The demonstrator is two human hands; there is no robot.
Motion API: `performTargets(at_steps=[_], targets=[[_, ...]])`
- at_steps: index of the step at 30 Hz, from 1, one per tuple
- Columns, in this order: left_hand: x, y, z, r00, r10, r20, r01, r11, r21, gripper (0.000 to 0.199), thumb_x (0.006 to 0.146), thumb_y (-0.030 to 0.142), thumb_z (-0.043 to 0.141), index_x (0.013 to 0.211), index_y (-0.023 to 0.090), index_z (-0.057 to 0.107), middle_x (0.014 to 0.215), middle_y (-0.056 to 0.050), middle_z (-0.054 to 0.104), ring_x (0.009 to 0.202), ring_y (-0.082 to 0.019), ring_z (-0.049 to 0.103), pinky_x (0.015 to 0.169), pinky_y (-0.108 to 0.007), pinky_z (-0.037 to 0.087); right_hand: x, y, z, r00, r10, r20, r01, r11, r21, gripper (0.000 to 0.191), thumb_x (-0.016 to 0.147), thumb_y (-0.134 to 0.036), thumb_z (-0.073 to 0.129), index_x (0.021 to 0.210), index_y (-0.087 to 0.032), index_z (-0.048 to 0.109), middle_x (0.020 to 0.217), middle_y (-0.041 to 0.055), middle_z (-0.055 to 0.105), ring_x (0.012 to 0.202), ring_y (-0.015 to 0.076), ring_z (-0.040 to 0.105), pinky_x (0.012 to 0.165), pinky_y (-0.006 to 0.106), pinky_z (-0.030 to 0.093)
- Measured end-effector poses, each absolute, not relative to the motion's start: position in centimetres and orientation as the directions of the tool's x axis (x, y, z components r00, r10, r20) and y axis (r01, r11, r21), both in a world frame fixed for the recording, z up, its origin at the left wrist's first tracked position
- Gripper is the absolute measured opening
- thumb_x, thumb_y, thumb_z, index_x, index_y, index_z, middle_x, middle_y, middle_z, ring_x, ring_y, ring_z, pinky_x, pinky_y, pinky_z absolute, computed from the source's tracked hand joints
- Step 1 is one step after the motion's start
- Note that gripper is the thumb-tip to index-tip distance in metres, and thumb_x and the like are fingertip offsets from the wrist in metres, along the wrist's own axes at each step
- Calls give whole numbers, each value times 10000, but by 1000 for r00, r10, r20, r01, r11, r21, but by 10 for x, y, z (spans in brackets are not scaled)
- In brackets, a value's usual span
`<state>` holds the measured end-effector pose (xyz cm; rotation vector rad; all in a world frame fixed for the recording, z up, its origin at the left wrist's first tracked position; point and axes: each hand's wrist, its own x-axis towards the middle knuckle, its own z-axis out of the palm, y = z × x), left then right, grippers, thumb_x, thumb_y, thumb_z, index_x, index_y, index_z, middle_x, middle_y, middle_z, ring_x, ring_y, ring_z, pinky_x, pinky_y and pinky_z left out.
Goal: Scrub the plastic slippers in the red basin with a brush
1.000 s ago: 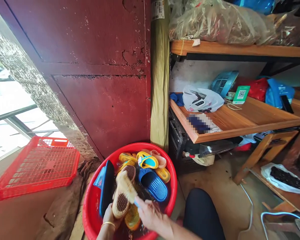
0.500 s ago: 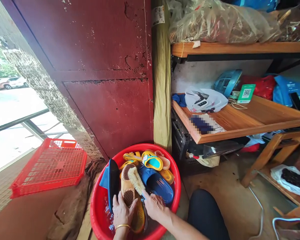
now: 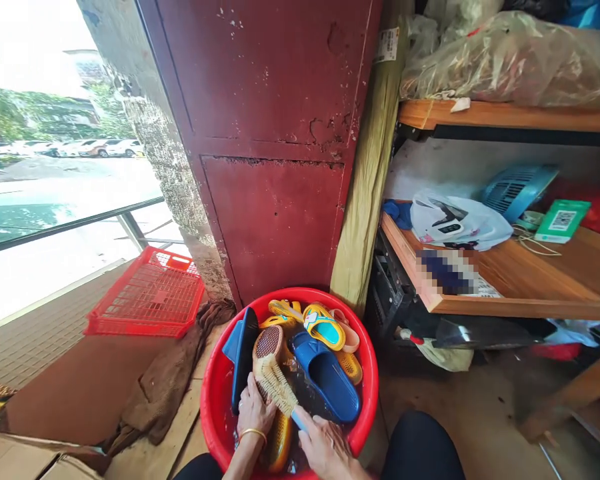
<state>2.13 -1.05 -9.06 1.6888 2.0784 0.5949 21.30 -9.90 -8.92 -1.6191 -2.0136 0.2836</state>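
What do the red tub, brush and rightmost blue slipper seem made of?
Red tub: probably plastic, given its smooth, glossy rim. Brush: pale bristles, fiber unclear; smooth blue handle, perhaps plastic. Blue slipper: likely molded rubber or foam, smooth with slight sheen.

Blue-handled cream brush [image 3: 278, 387], brown crosshatched shoe sole [image 3: 269, 341], red basin [image 3: 209, 400]

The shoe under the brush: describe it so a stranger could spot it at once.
Find the round red tub at the foot of the dark red door. Left of its middle, a beige shoe faces sole up, with the left hand and the brush on it. Its brown patterned patch sets it apart from the blue slippers and yellow shoes around it.
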Motion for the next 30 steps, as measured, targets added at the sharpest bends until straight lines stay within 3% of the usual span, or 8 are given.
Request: performTargets(at_steps=[6,9,14,17,21,25,28,30], targets=[[20,-9,-76,-257,965,-57,644,215,734,884,861,470,558,1547,-32,315,1417,-328,567,1341,-403,571,1134,-511,431,213,-95,-90,-133,965,228,831,234,-504,572,943,-203,507,1500,-316,568,1012,69,804,866,264,789,806,324,605],[20,-15,-67,-261,965,-9,498,142,855,832,864,522,547,1536,58,387,1475,-263,564,1373,-366,555,1162,-485,422,213,-93,-85,-131,967,219,813,231,-535,580,944,-197,498,1510,-309,559,1077,77,806,906,269,790,830,328,612],[25,-26,-62,-169,983,73,312,-17,950,835,798,543,632,1508,147,442,1500,-166,587,1395,-345,547,1179,-446,422,215,-92,-84,-88,968,235,782,214,-585,624,944,-208,494,1555,-339,501,1113,62,813,900,274,795,833,331,625],[27,-26,-64,-75,996,38,237,-19,971,786,771,543,651,1439,158,498,1425,-149,654,1346,-338,594,1148,-426,454,218,-91,-80,-108,983,150,782,177,-598,652,932,-173,468,1577,-269,479,1174,91,797,947,277,791,885,336,612],[23,-20,-75,35,994,-101,342,83,936,673,733,486,644,1312,154,560,1249,-136,742,1188,-324,683,1077,-432,510,218,-91,-73,-61,997,38,797,71,-600,615,948,-145,440,1553,-225,514,1226,95,779,1047,251,770,979,310,561],[22,-16,-89,0,981,-193,530,164,832,560,684,354,581,1192,123,624,1207,-179,743,1186,-345,679,1079,-455,507,217,-91,-73,-72,997,18,807,69,-586,638,934,-132,465,1559,-251,506,1308,82,745,1121,242,742,990,299,548],[26,-16,-98,10,976,-216,546,175,819,760,683,303,552,1398,46,511,1426,-239,640,1348,-342,597,1158,-428,447,218,-90,-76,-141,990,-6,814,113,-570,689,913,-141,499,1589,-268,460,1271,81,763,1113,250,743,983,309,552],[29,-15,-102,15,983,-185,558,145,817,901,684,291,572,1518,9,380,1619,-246,445,1520,-326,406,1255,-400,315,218,-90,-75,-157,987,-22,828,120,-547,715,905,-141,512,1604,-273,433,1240,85,776,1090,261,750,977,328,555]])
